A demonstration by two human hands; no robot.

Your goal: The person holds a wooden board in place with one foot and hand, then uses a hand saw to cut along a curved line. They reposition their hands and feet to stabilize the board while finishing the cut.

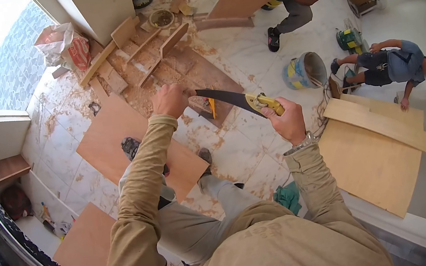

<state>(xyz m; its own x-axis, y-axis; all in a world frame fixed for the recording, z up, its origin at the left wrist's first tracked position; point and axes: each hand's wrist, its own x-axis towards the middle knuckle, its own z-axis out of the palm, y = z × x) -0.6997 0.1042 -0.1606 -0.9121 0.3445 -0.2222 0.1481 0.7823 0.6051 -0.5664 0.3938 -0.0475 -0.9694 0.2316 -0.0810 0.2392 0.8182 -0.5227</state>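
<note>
Here, your right hand (290, 122) grips a yellow-handled, curved, black-bladed saw (230, 98); your left hand (169, 101) curls at its tip, whether pinching it I cannot tell.

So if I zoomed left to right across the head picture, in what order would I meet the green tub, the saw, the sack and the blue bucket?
Sack → saw → blue bucket → green tub.
</note>
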